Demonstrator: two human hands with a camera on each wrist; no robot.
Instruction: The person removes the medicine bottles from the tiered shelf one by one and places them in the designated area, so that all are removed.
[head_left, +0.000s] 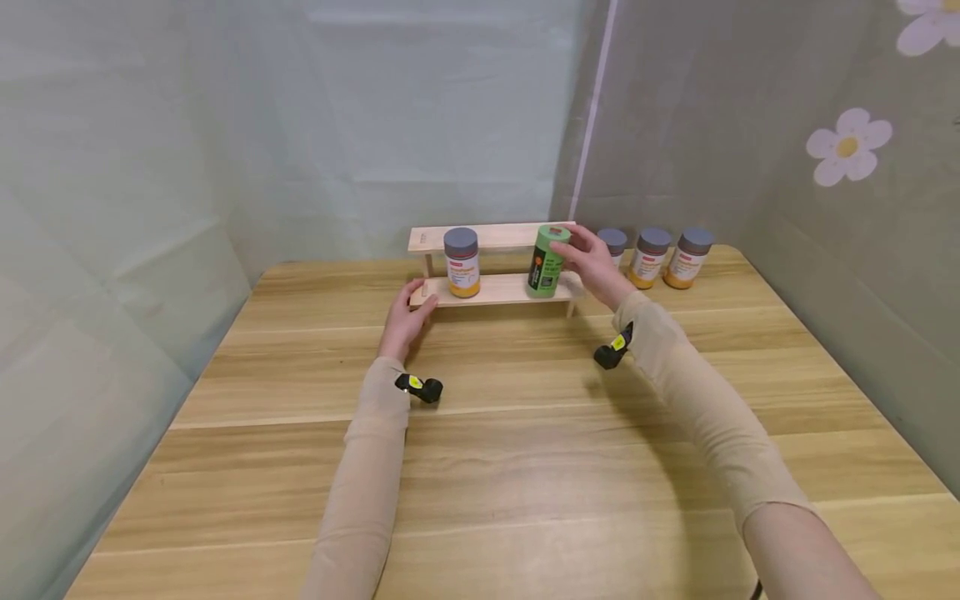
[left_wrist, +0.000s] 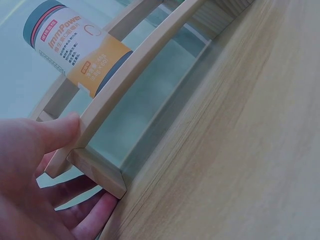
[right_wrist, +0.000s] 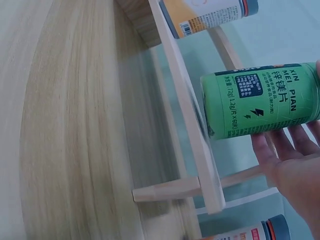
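Observation:
A small two-tier wooden rack (head_left: pixel 510 288) stands at the back of the table. On its lower shelf stands a white-and-orange bottle with a grey lid (head_left: pixel 462 263). My left hand (head_left: pixel 417 302) grips the lower shelf's left end, thumb (left_wrist: pixel 55 132) on top and fingers (left_wrist: pixel 87 220) underneath. My right hand (head_left: pixel 573 246) holds a green canister (head_left: pixel 547 260) by its top. The canister stands slightly tilted, with its base at the lower shelf's right part. In the right wrist view my fingers (right_wrist: pixel 290 155) lie behind the green canister (right_wrist: pixel 260 100), next to the shelf board (right_wrist: pixel 185 100).
Three more grey-lidded bottles (head_left: pixel 651 257) stand in a row on the table to the right of the rack, near the back edge. Curtain walls close in behind and on both sides. The wooden tabletop (head_left: pixel 525 467) stretches toward me.

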